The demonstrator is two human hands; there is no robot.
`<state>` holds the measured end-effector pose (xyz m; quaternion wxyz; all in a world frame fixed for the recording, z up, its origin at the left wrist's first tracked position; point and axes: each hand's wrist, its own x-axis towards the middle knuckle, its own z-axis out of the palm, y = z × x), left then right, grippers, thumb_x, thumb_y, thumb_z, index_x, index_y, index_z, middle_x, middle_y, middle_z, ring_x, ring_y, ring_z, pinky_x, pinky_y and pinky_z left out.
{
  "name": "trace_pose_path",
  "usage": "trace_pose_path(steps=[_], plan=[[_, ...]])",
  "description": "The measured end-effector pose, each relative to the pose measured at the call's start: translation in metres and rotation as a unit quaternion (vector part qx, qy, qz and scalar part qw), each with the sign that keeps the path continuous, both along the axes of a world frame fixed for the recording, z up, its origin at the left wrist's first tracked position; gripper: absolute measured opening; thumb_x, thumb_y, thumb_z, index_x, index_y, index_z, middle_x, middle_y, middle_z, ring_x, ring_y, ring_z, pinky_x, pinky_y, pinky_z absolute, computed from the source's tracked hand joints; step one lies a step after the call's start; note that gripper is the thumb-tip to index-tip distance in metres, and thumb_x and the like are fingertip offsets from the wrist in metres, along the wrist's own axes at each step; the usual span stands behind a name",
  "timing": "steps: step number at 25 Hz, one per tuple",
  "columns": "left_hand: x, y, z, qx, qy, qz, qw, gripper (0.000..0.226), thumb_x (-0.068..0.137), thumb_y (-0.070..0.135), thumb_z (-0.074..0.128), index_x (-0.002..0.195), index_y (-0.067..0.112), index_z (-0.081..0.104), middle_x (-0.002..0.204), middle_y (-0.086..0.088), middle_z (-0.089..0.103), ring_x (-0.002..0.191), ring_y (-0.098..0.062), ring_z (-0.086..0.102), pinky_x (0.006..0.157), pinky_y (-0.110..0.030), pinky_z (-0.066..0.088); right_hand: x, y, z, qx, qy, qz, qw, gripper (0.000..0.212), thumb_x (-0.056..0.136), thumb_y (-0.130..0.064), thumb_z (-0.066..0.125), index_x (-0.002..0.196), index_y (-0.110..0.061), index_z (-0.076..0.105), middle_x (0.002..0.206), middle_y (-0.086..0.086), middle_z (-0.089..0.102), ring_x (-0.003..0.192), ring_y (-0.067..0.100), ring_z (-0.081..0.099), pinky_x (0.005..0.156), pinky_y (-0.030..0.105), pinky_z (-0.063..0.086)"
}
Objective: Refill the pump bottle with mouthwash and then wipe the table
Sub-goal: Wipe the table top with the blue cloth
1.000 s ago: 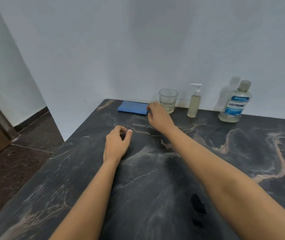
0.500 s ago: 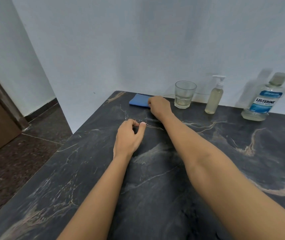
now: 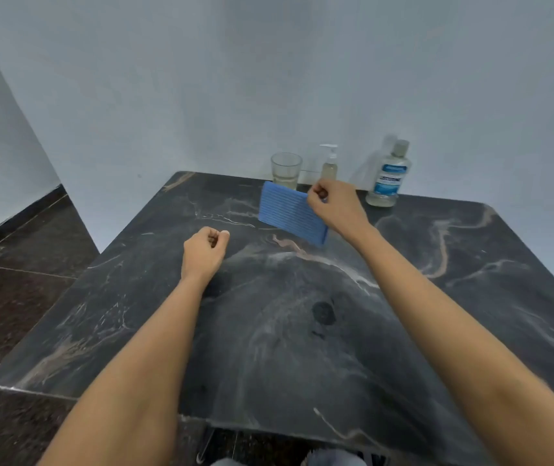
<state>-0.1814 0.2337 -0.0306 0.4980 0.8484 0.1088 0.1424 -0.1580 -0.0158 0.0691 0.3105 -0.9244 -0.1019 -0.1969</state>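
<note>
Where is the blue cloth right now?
In the head view the blue cloth is pinched by the right hand, lifted toward the back of the table, just in front of the glass and pump bottle.

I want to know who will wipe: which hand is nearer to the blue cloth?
The right hand is nearer: it pinches the blue cloth at its upper right corner and holds it lifted. The left hand, a loose fist, is apart from it, lower left.

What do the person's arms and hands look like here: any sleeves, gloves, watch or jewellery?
Both forearms are bare up to the frame edge, with no sleeves in view. The left hand and right hand wear no gloves, and no watch, bracelet or ring is visible. Nails look short and unpainted.
</note>
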Motion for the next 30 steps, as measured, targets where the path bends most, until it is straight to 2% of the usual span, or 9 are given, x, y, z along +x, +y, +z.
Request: trace_pose_path(steps=[4,9,14,17,19,20,22,27,30], plan=[[-0.073,-0.053,0.007,-0.030,-0.017,-0.030,0.999,0.022,0.092,0.031,0.058,0.089,0.011,0.064,0.084,0.002,0.064,0.081,-0.015,0.059,0.075,-0.025,0.042,-0.097,-0.083,0.009,-0.002,-0.018,-0.087,0.996,0.015,0.088,-0.023,0.054,0.084,-0.011,0.063,0.081,-0.001,0.064,0.077,0.014,0.058,0.068,0.029,0.046],[-0.165,-0.114,0.007,-0.017,-0.082,-0.119,0.989,0.007,0.090,0.023,0.058,0.088,0.018,0.064,0.089,0.003,0.065,0.084,-0.010,0.061,0.077,-0.024,0.048,-0.211,-0.151,0.009,-0.103,-0.031,-0.185,0.977,0.012,0.086,-0.023,0.054,0.077,-0.015,0.056,0.077,-0.001,0.058,0.069,0.019,0.051,0.058,0.028,0.036],[-0.217,-0.146,-0.006,0.024,-0.100,-0.178,0.979,0.008,0.093,0.027,0.057,0.090,0.020,0.061,0.093,0.006,0.061,0.090,-0.010,0.058,0.082,-0.029,0.048,-0.292,-0.147,-0.043,-0.150,0.098,-0.031,0.983,0.016,0.079,-0.036,0.055,0.076,-0.022,0.061,0.079,-0.006,0.064,0.080,0.020,0.062,0.066,0.032,0.046],[-0.229,-0.161,-0.009,0.052,-0.096,-0.209,0.972,0.013,0.095,0.029,0.054,0.101,0.019,0.058,0.101,0.007,0.056,0.101,-0.011,0.054,0.087,-0.030,0.045,-0.293,-0.146,-0.070,-0.170,0.174,0.050,0.969,0.035,0.091,-0.039,0.044,0.113,-0.020,0.063,0.116,0.001,0.061,0.114,0.021,0.053,0.094,0.037,0.043],[-0.230,-0.166,-0.013,0.045,-0.093,-0.206,0.973,0.018,0.096,0.029,0.054,0.109,0.016,0.055,0.105,0.006,0.053,0.106,-0.014,0.051,0.090,-0.031,0.043,-0.283,-0.143,-0.084,-0.195,0.214,0.051,0.956,0.048,0.100,-0.034,0.038,0.143,-0.015,0.041,0.151,0.009,0.036,0.140,0.025,0.031,0.114,0.039,0.026],[-0.230,-0.167,-0.015,0.038,-0.089,-0.195,0.976,0.020,0.095,0.029,0.054,0.110,0.015,0.055,0.107,0.006,0.053,0.107,-0.015,0.051,0.090,-0.032,0.043,-0.279,-0.140,-0.090,-0.216,0.234,0.048,0.947,0.051,0.103,-0.033,0.032,0.150,-0.014,0.027,0.158,0.008,0.020,0.147,0.024,0.016,0.119,0.038,0.014],[-0.230,-0.168,-0.020,0.026,-0.080,-0.169,0.982,0.020,0.095,0.030,0.054,0.109,0.016,0.054,0.107,0.006,0.053,0.106,-0.017,0.053,0.090,-0.034,0.044,-0.269,-0.131,-0.097,-0.240,0.245,0.038,0.939,0.053,0.105,-0.034,0.022,0.153,-0.017,0.010,0.161,0.003,0.003,0.149,0.020,0.000,0.119,0.037,0.000],[-0.223,-0.171,-0.024,0.014,-0.083,-0.145,0.986,0.008,0.092,0.026,0.058,0.096,0.020,0.058,0.095,0.006,0.060,0.091,-0.012,0.058,0.083,-0.034,0.050,-0.233,-0.097,-0.102,-0.230,0.225,-0.036,0.946,0.054,0.104,-0.036,0.017,0.153,-0.017,0.008,0.161,0.002,0.003,0.149,0.018,0.000,0.120,0.038,0.000],[-0.223,-0.171,-0.025,0.028,-0.085,-0.139,0.986,0.005,0.092,0.023,0.057,0.094,0.018,0.058,0.090,0.007,0.059,0.091,-0.013,0.057,0.080,-0.029,0.047,-0.248,-0.087,-0.108,-0.257,0.191,0.035,0.947,0.054,0.104,-0.035,0.018,0.153,-0.017,0.008,0.161,0.000,0.003,0.149,0.015,-0.001,0.119,0.035,-0.002]])
